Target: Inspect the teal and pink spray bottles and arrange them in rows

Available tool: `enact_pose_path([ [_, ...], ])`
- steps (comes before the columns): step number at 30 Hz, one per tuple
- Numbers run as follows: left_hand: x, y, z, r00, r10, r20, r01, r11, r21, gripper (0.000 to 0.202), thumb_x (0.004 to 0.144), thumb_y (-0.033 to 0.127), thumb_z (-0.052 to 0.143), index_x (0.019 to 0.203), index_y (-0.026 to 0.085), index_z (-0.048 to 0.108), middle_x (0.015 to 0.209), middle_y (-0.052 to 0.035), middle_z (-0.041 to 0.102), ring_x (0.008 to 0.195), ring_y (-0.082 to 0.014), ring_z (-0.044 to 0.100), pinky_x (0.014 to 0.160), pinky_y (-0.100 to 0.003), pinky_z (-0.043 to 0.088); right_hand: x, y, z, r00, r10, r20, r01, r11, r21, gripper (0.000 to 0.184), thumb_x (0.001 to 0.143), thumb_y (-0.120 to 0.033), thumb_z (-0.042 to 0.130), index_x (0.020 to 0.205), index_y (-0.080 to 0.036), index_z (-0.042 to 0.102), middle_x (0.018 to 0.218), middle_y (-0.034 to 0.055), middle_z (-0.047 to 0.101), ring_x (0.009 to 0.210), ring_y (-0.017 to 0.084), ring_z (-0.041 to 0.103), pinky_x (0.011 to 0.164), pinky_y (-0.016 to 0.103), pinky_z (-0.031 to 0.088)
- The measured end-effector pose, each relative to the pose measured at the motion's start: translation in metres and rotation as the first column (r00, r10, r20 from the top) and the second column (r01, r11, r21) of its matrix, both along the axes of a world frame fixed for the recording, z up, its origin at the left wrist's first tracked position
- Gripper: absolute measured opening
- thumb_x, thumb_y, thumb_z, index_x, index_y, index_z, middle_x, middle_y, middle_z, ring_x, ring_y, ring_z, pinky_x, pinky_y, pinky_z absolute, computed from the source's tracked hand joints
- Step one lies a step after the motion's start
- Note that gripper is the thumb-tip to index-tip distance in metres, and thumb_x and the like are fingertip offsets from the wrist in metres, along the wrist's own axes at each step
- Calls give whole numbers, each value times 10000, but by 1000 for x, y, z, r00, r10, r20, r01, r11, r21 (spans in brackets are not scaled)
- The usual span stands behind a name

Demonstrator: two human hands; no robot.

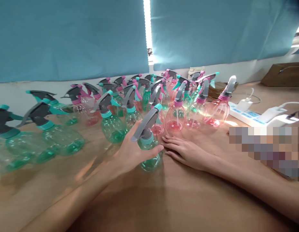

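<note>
My left hand (130, 149) is wrapped round a clear green spray bottle (150, 164) with a grey and turquoise trigger head. The bottle stands upright on the brown table (188, 199), and my thumb crosses its front. To its right, my right hand (182, 149) lies flat, palm down, fingers stretched toward the bottle and holding nothing. Just behind my hands stand a green spray bottle (113, 127) and a pink spray bottle (175, 120). My left fingers are mostly hidden behind the bottle they hold.
Several more green and pink spray bottles fill the back of the table, with a green group (62, 138) at the left. A white power strip (246, 114) with plugged-in chargers lies at the right. Blue curtains (72, 38) hang behind; a brown bag (282, 74) sits far right.
</note>
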State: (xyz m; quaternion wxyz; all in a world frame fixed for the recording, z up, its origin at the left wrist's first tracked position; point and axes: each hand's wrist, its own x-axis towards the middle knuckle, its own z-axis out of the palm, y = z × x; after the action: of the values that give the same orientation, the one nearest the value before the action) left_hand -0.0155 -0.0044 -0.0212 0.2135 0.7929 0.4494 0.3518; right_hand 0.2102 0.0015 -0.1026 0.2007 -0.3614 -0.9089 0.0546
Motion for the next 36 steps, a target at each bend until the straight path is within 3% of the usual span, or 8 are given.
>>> enact_pose_path([
  [6, -11, -16, -9, 1000, -1, -20, 1, 1000, -31, 477, 777, 379, 707, 1205, 224, 565, 1167, -60, 649, 1098, -283, 595, 959, -432, 452, -2, -10, 12, 995, -2, 99, 2, 1000, -5, 412, 993, -353, 393, 1264, -129, 607, 1360, 142, 575, 1257, 294, 535, 1019, 476, 480],
  [9, -25, -25, -13, 994, 97, -57, -97, 995, 13, 477, 783, 434, 708, 1190, 219, 585, 1132, -69, 662, 1070, -294, 614, 944, -457, 460, -4, -18, 18, 990, 9, 138, -9, 1000, -2, 427, 981, -412, 418, 1225, -134, 630, 1329, 153, 597, 1215, 310, 569, 976, 488, 506],
  [14, -68, -39, -15, 962, 254, -97, -226, 946, 231, 435, 786, 457, 695, 1139, 218, 606, 1199, -76, 599, 1152, -299, 555, 969, -435, 449, -10, -26, 26, 985, 32, 169, -33, 999, 1, 374, 972, -399, 448, 1119, -149, 684, 1285, 148, 627, 1127, 309, 628, 893, 468, 550],
  [19, -118, -43, -11, 856, 502, -124, -472, 856, 210, 365, 778, 483, 685, 1022, 219, 621, 993, -60, 631, 950, -290, 621, 868, -429, 492, -27, -29, 35, 984, 73, 160, -71, 997, -20, 310, 983, -323, 435, 1088, -195, 697, 1214, 92, 675, 1079, 257, 651, 862, 409, 557],
  [22, -139, -37, -6, 809, 574, -126, -544, 813, 206, 338, 777, 462, 691, 1002, 224, 607, 1028, -55, 639, 941, -284, 628, 841, -404, 494, -40, -27, 39, 985, 97, 142, -95, 995, -24, 314, 993, -317, 407, 1058, -214, 697, 1123, 75, 704, 1013, 241, 665, 840, 405, 552],
  [26, -154, -20, 2, 788, 602, -132, -582, 797, 161, 473, 824, 409, 674, 1220, 203, 518, 1150, -84, 641, 1036, -301, 617, 851, -394, 483, -56, -23, 44, 984, 128, 122, -128, 992, -11, 276, 988, -269, 416, 969, -203, 684, 1048, 60, 707, 965, 237, 657, 809, 407, 541],
  [30, -160, 1, 5, 789, 596, -146, -581, 802, 139, 566, 814, 394, 696, 1275, 152, 473, 1199, -146, 628, 1076, -354, 603, 866, -436, 472, -67, -19, 44, 983, 144, 112, -146, 989, 3, 259, 983, -244, 416, 920, -204, 664, 985, 46, 703, 906, 223, 657, 749, 383, 536],
  [36, -162, 23, 3, 815, 567, -119, -552, 823, 134, 619, 836, 383, 684, 1351, 180, 408, 1360, -144, 536, 1212, -351, 530, 959, -431, 439, -68, -10, 38, 988, 117, 104, -121, 992, 32, 251, 975, -234, 425, 898, -204, 662, 954, 45, 702, 874, 209, 666, 724, 346, 520],
])
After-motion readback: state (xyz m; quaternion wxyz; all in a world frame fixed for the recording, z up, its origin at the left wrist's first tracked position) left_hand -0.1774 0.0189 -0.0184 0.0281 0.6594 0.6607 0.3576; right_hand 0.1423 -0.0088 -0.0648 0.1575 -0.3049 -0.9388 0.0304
